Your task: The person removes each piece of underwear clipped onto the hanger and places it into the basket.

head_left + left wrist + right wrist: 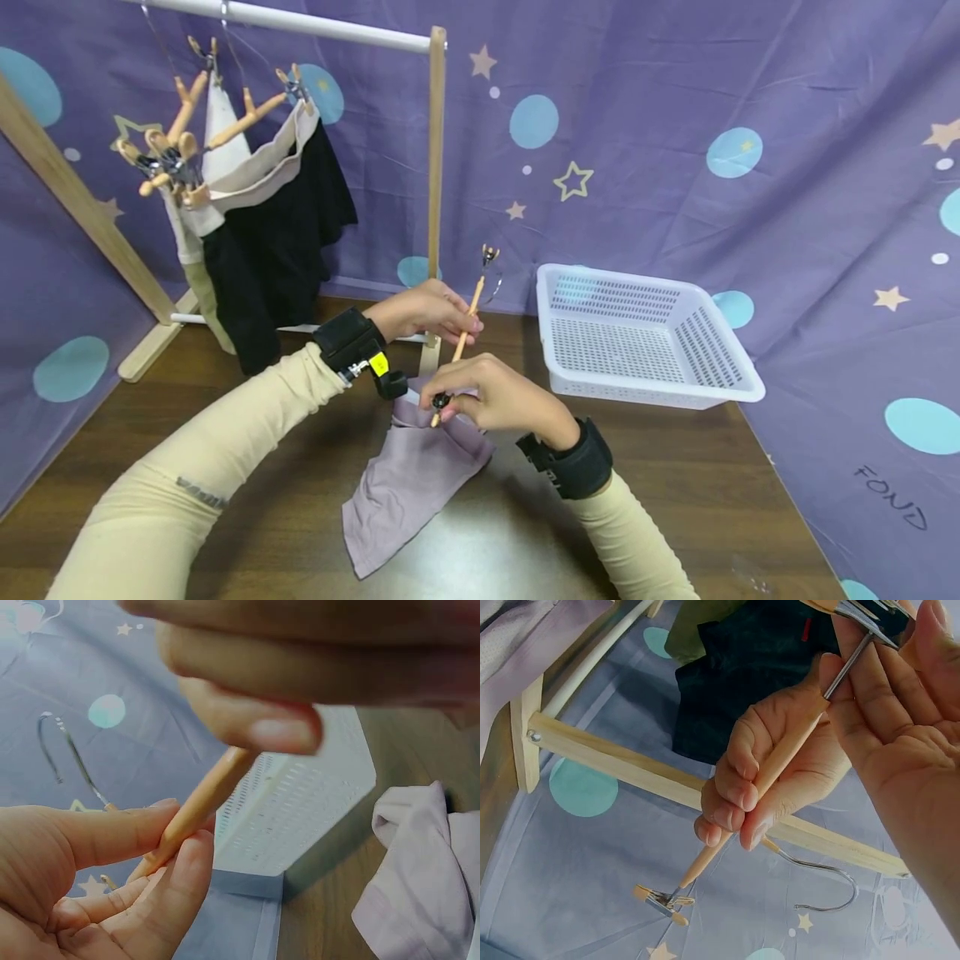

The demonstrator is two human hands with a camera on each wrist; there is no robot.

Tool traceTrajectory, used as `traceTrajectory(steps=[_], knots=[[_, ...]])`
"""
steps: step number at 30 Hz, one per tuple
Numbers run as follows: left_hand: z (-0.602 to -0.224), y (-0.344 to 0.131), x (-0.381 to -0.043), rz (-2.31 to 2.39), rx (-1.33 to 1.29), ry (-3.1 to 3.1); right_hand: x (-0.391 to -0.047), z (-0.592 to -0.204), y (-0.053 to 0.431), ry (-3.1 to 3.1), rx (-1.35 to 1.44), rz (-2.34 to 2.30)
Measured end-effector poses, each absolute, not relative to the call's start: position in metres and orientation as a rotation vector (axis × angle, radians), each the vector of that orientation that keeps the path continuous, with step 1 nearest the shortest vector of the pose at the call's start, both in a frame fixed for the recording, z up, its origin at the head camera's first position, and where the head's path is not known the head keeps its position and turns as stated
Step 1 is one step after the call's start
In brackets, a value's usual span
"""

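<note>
My left hand (431, 312) grips the wooden bar of a clip hanger (478, 293) near its middle, its fingers and thumb wrapped round it in the right wrist view. The metal hook (847, 881) points away from me, and one clip (664, 901) sits at the bar's far end. At the near end, my right hand (502, 398) pinches the other clip (441, 402) between thumb and fingers. Below the hands a mauve garment (423, 483) lies on the table, its folded top edge overlapped by the right hand in the head view.
A white perforated basket (652, 387) stands at the back right of the wooden table (675, 500). On the left, a rack with a white rail (322, 25) and wooden posts carries clip hangers with black shorts (262, 258) and other clothes. A purple patterned curtain (637, 83) hangs behind.
</note>
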State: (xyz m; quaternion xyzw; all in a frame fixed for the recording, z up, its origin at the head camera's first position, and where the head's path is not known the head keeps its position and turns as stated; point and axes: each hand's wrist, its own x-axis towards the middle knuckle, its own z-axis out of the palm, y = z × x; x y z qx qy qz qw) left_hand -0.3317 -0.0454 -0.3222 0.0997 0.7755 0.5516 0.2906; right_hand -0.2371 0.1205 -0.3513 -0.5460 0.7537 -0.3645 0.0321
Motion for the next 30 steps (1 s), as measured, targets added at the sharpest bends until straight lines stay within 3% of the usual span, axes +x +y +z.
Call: traceTrajectory(steps=[11, 18, 30], knots=[[-0.330, -0.058, -0.335, 1.617, 0.294, 1.989, -0.236, -0.339, 0.132, 2.439, -1.742, -1.195], [-0.340, -0.069, -0.339, 1.685, 0.312, 1.963, -0.245, -0.334, 0.147, 2.612, -1.586, -1.323], [-0.363, -0.094, -0.343, 1.804, 0.372, 1.899, -0.283, -0.341, 0.137, 2.696, -1.442, -0.545]])
